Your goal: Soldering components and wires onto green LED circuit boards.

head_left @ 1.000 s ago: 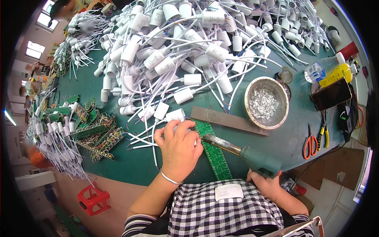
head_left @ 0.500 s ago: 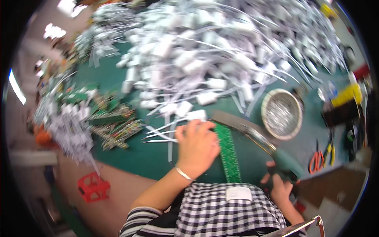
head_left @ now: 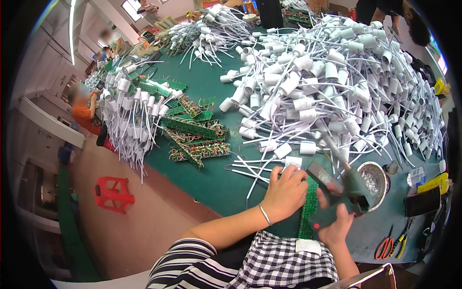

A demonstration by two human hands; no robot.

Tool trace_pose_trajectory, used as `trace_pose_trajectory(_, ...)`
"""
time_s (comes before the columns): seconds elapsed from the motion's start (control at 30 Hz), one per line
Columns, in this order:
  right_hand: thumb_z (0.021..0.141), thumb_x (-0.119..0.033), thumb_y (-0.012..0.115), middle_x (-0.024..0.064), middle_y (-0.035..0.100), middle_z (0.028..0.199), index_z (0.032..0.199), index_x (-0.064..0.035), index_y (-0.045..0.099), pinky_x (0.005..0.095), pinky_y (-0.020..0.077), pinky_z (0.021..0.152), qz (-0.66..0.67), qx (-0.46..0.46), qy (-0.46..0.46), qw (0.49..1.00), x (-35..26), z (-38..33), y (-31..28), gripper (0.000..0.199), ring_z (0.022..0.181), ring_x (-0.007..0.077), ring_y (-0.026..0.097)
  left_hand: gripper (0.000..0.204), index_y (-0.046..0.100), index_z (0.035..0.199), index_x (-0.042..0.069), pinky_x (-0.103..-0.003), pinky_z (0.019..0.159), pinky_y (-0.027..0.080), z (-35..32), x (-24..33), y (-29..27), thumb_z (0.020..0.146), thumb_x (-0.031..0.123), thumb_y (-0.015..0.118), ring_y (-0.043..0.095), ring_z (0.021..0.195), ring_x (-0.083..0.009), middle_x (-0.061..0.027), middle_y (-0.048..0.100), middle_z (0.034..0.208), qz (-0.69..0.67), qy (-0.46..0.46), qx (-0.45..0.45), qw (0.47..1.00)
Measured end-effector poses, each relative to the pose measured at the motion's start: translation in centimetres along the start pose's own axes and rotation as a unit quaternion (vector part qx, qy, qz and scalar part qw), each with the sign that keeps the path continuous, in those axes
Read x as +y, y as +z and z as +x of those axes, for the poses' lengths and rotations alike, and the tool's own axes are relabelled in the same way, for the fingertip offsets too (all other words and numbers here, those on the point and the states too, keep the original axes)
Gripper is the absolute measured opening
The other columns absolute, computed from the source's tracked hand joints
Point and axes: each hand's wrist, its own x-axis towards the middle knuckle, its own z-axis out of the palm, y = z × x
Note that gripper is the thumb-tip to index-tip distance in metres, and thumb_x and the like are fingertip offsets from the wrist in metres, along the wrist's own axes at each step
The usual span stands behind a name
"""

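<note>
My left hand (head_left: pixel 286 192), with a bangle on its wrist, bends its fingers over the far end of a long green circuit board strip (head_left: pixel 308 214). What its fingers grip is hidden. A white lamp socket (head_left: pixel 292 162) lies just beyond the fingertips. More sockets lie beside it, and their loose white wires (head_left: pixel 245 167) stretch out to the left. My right hand (head_left: pixel 339 226) is closed around a dark green pistol-shaped soldering gun (head_left: pixel 357 192), blurred by motion. Its metal shaft (head_left: pixel 335 150) slants up and left. A grey block (head_left: pixel 323 177) sits between the gun and the board.
A big heap of white sockets (head_left: pixel 308 91) fills the far right. Stacked circuit boards (head_left: pixel 197 132) and hanging sockets (head_left: pixel 137 115) lie left. Right stand a bowl of shiny bits (head_left: pixel 373 180), orange-handled pliers (head_left: pixel 385 248) and yellow-handled cutters (head_left: pixel 400 245). A red stool (head_left: pixel 114 194) stands on the floor.
The view has turned, so the table sits further right and lower in the picture. My right hand has lifted the soldering gun closer to my left hand, its shaft now pointing more upward.
</note>
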Motion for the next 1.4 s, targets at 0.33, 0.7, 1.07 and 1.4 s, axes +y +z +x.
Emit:
trace_pose_trajectory(0.33,0.086,-0.027,0.068,0.0196,0.053,0.124,0.137,0.0020,0.036,0.0512,0.0383,0.109,-0.042,-0.030,0.033,0.998,1.8,-0.3,0.2,0.067,0.121,0.0296,0.052,0.020,0.062,0.087,0.012,-0.047,0.092,0.030,-0.2,-0.1,0.1,0.070,0.016,0.070,0.048,0.112,-0.0234,-0.0001,0.057,0.109,-0.044,0.009,0.028,0.999)
trace_pose_trajectory(0.7,0.090,-0.019,0.060,0.0205,0.061,0.115,0.125,0.0075,0.047,0.0467,0.0408,0.105,-0.105,-0.011,0.059,0.993,1.3,-0.4,0.1,0.046,0.114,0.0317,0.058,0.018,0.060,0.083,0.013,-0.048,0.093,0.029,0.2,-0.8,-0.5,0.068,0.012,0.071,0.047,0.112,-0.0273,-0.0009,0.058,0.112,-0.050,0.020,-0.020,0.998)
trace_pose_trajectory(1.07,0.077,-0.004,0.062,0.0014,0.067,0.068,0.103,-0.0044,0.065,0.0377,0.0480,0.078,-0.521,-0.060,0.018,0.851,-6.1,-8.4,-6.5,0.026,0.065,0.0205,0.066,0.015,0.060,0.076,0.013,-0.045,0.093,0.026,1.0,0.0,-0.9,0.065,0.009,0.070,0.046,0.114,-0.0272,-0.0014,0.058,0.114,-0.026,0.013,-0.064,0.998)
trace_pose_trajectory(1.4,0.078,0.001,0.061,0.0078,0.063,0.082,0.099,0.0001,0.063,0.0315,0.0508,0.065,-0.587,-0.099,0.024,0.803,-5.7,-8.7,-5.8,0.021,0.067,0.0183,0.063,0.015,0.059,0.070,0.014,-0.046,0.093,0.026,1.4,-0.3,-0.9,0.062,0.008,0.070,0.046,0.114,-0.0270,-0.0008,0.058,0.114,-0.028,0.006,-0.080,0.996)
